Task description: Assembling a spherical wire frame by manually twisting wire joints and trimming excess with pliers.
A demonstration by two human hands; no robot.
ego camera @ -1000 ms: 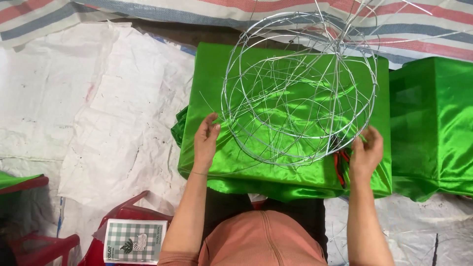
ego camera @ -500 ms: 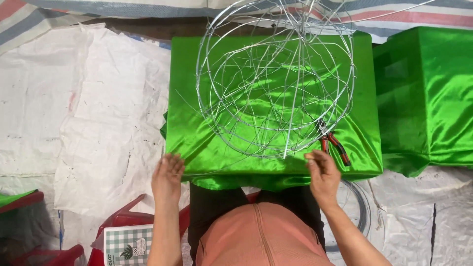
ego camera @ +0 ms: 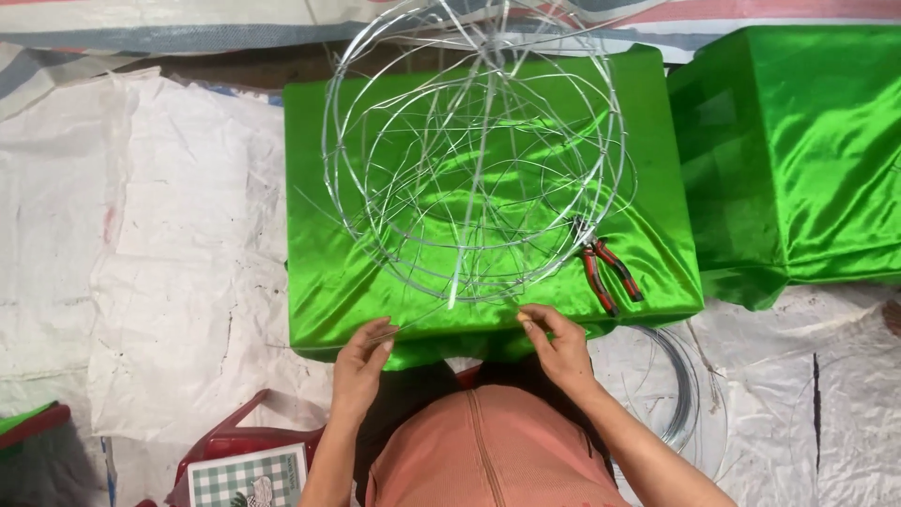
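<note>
Your hands at the green cloth's near edge
Your left hand (ego camera: 361,361) and right hand (ego camera: 556,340) pinch a thin wire (ego camera: 450,314); wire-frame ball (ego camera: 474,150) at 12 o'clock, pliers (ego camera: 605,270) at 2 o'clock.

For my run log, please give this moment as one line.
left hand: pinching thin wire | right hand: pinching wire | wire frame: on green cloth | pliers: beside frame

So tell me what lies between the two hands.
In the head view, a thin wire runs from the left hand to the right hand, over the front edge of the green cloth.
</note>
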